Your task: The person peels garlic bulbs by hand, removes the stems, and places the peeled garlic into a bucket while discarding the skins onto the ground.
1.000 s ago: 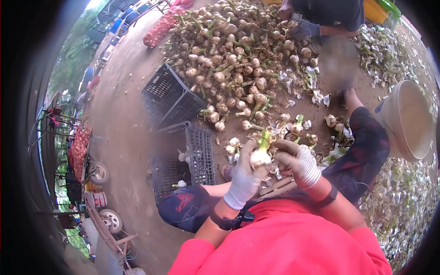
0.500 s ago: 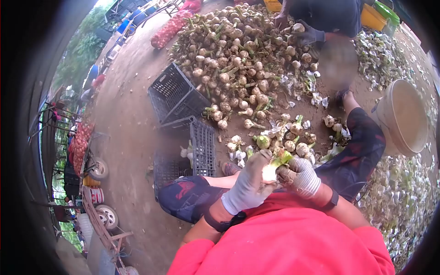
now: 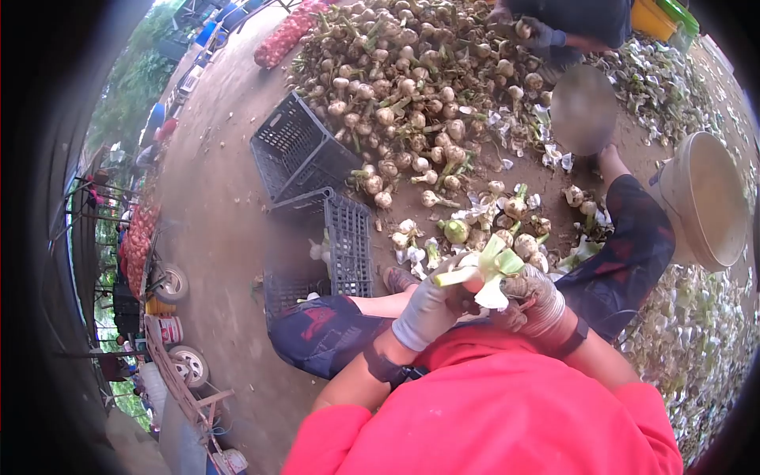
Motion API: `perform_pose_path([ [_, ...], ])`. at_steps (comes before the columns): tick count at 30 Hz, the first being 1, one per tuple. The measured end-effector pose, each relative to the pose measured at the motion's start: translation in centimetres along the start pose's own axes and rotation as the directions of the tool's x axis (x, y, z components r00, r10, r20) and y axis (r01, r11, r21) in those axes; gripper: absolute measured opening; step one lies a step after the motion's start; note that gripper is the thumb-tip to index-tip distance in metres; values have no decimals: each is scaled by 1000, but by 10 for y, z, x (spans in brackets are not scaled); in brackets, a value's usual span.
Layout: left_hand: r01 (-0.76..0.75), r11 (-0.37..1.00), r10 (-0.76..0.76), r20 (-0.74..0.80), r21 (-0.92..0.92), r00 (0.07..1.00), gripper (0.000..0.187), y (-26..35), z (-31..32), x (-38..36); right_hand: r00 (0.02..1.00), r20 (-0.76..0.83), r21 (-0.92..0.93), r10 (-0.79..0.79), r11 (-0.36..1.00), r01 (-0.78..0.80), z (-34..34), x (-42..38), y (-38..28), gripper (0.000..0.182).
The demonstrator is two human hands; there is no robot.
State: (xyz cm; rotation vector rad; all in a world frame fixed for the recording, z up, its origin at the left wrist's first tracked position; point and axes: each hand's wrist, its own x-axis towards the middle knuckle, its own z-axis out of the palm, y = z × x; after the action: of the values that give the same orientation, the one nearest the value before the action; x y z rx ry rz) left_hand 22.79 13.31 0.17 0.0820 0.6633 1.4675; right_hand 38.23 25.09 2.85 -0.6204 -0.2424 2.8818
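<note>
A garlic bulb with a pale green stem and spread white husk (image 3: 492, 273) is held between my two gloved hands, in front of the red shirt. My left hand (image 3: 437, 307) is closed round its left side, beneath the stem that sticks out to the left. On the right, my right hand (image 3: 538, 301) has its fingers curled against the husk and the bulb. Just beyond the hands, several loose bulbs (image 3: 526, 245) and peeled husks lie on the ground. A greenish bulb (image 3: 455, 231) is among them.
A large garlic heap (image 3: 412, 95) lies ahead. Two black crates (image 3: 348, 245) stand at the left. A white bucket (image 3: 687, 202) is at the right, near husk litter (image 3: 689, 340). A co-worker's gloved hands (image 3: 542, 33) are beyond the heap. A cart wheel (image 3: 188, 366) shows far left.
The bulb in my hands has turned, so its stem now points left and its leaves spread upward. Both hands have shifted slightly. The co-worker's hands have moved closer together.
</note>
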Motion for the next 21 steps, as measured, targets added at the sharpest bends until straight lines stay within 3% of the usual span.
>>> perform_pose_path([
  [1,-80,956,88,-16,281,996,61,5,6,0,1000,0,3,0,1000,0,-2,2,-3,13],
  [3,-149,967,164,-59,206,985,66,11,33,-1,998,48,-313,36,949,-19,-10,7,-7,12],
  [4,-150,967,165,-60,206,984,66,11,26,0,994,72,-596,-84,795,110,-10,18,4,12],
  [5,-166,883,188,-8,439,982,60,10,11,-3,975,94,-819,-203,541,192,-10,28,15,12],
  [6,-197,751,243,13,630,970,56,10,7,-1,947,259,-939,-190,179,292,-9,31,22,13],
  [7,-206,566,298,35,798,954,51,11,2,0,986,155,-902,-61,399,166,5,33,16,11],
  [8,-190,361,351,56,913,935,47,11,-2,2,990,139,-888,-12,441,130,13,34,11,11],
  [9,-153,786,258,-93,599,962,44,13,-3,5,985,123,-844,124,534,38,17,32,5,12],
  [10,-85,989,105,-171,117,980,42,20,7,8,958,121,-791,259,608,-64,20,29,-2,13],
  [11,-131,989,109,-270,-64,957,41,17,25,5,971,235,-823,-38,523,220,25,18,-9,13],
  [12,-165,980,184,-184,114,966,43,17,10,1,892,320,-754,-320,484,444,24,15,-14,14],
  [13,-146,988,149,52,-56,987,43,26,4,-1,729,375,-696,-573,345,629,22,13,-19,15],
  [14,-86,973,147,289,-215,946,43,33,-1,-3,638,353,-633,-684,327,701,6,15,-29,16],
  [15,-108,953,177,228,-283,957,45,32,-11,-8,534,324,-574,-781,286,767,-9,16,-40,17],
  [16,-111,953,180,229,-282,957,45,32,-14,-10,593,632,-691,-499,-15,723,-20,15,-58,28],
  [17,-222,966,227,22,-135,974,50,33,-15,-10,908,344,-934,-240,9,357,-26,14,-59,41],
  [18,-293,955,294,-177,32,939,57,33,-16,-9,997,-29,-973,78,-232,-10,-3,16,-59,56],
  [20,-313,946,323,-136,88,937,57,34,-20,-10,938,314,-579,-144,-813,69,-1,23,-27,66],
  [21,-303,904,340,-77,303,937,56,35,-20,-8,875,427,-744,-229,-639,196,7,27,-20,65],
])
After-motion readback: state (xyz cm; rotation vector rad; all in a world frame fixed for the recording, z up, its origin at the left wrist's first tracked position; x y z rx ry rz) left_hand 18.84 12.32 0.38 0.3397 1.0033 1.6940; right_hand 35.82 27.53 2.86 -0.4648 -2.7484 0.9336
